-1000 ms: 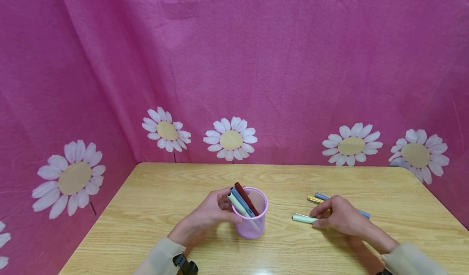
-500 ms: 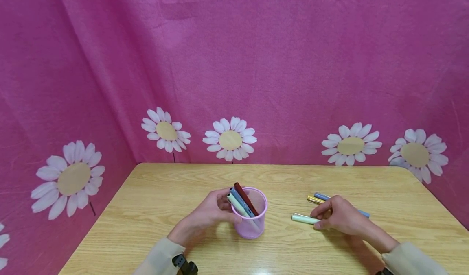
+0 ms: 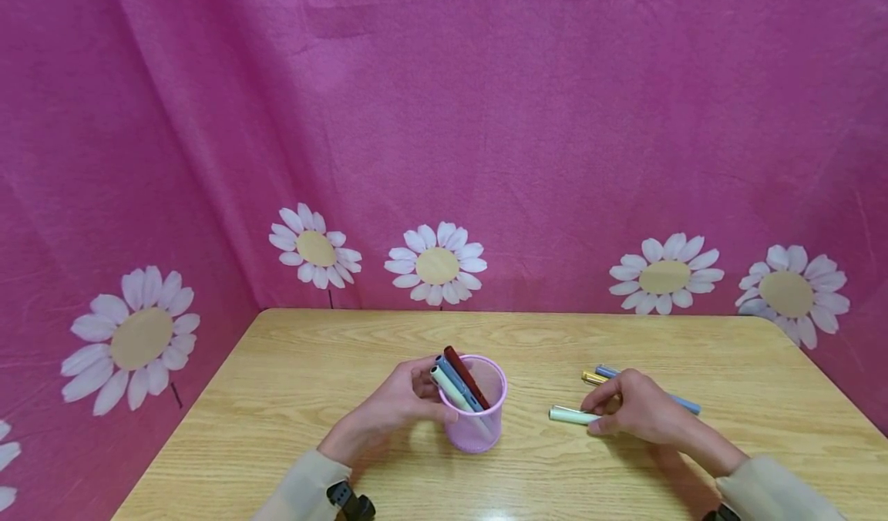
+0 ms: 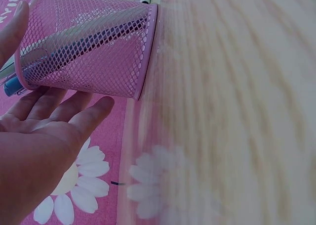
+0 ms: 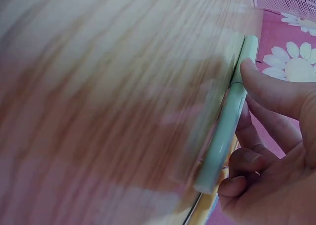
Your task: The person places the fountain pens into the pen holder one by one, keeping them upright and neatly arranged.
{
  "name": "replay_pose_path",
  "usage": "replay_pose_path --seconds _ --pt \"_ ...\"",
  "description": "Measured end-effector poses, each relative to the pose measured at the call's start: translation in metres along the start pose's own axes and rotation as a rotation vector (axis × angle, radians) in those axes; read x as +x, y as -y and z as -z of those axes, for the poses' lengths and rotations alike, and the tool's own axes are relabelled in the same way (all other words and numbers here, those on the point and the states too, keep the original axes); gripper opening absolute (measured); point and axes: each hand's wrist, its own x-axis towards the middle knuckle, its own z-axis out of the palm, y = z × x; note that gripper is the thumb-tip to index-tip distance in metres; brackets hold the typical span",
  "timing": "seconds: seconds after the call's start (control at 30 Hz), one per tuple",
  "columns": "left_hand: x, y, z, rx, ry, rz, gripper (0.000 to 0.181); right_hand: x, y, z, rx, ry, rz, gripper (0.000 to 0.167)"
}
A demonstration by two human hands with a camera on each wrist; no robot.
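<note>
One wooden table [image 3: 312, 351] is bearing work that looks half done. The left hand [image 3: 402, 398] is holding a pink mesh cup [image 3: 459, 435], where a red pen [image 3: 467, 377], blue pen [image 3: 455, 378] and mint pen [image 3: 449, 389] are leaning; right of it, the right hand [image 3: 645, 409] is pinching a pale-green pen [image 3: 570, 415]. A yellow pen [image 3: 593, 378] and another blue one [image 3: 684, 405] are lying beyond, apparently remaining.

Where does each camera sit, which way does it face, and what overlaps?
Head: on the head, facing forward and down at the table; left hand, right hand and sleeves show.
Left wrist: on that wrist, facing the mesh cup; left hand shows.
Right wrist: on that wrist, facing the green pen; right hand shows.
Head and right wrist share the green pen.
</note>
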Motion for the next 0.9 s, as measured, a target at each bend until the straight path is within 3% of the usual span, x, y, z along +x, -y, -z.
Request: replay_pose_path --seconds 0.33,0.9 --pt "0.0 -0.001 0.0 0.013 -0.004 0.014 0.068 0.004 0.005 -0.001 -0.047 0.026 -0.013 0.015" --pt "0.0 -0.002 0.001 0.03 -0.007 0.016 0.068 0.002 0.014 -0.001 -0.078 -0.005 -0.021 0.013"
